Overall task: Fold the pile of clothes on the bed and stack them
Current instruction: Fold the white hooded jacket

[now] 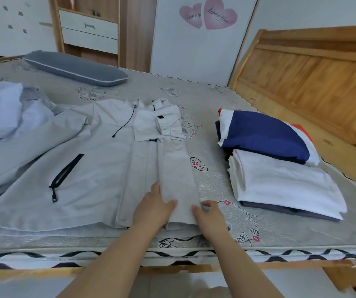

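A light grey jacket (82, 168) with a black zip pocket lies spread flat on the bed (215, 100). Its right side is folded over in a narrow strip (177, 175) running towards me. My left hand (151, 209) lies on the near end of that strip, thumb on top of the fold. My right hand (209, 214) pinches the strip's right edge at the hem. A white and pale grey heap of unfolded clothes (3, 110) sits at the far left. On the right stands a folded stack (284, 181), white on top, with a folded navy, white and red garment (265, 134) behind it.
A grey pillow (73, 67) lies at the far side of the bed. A wooden headboard (314, 78) rises on the right. A wardrobe with drawers (91, 31) stands behind the bed. The bed's near edge (172, 254) runs just below my wrists.
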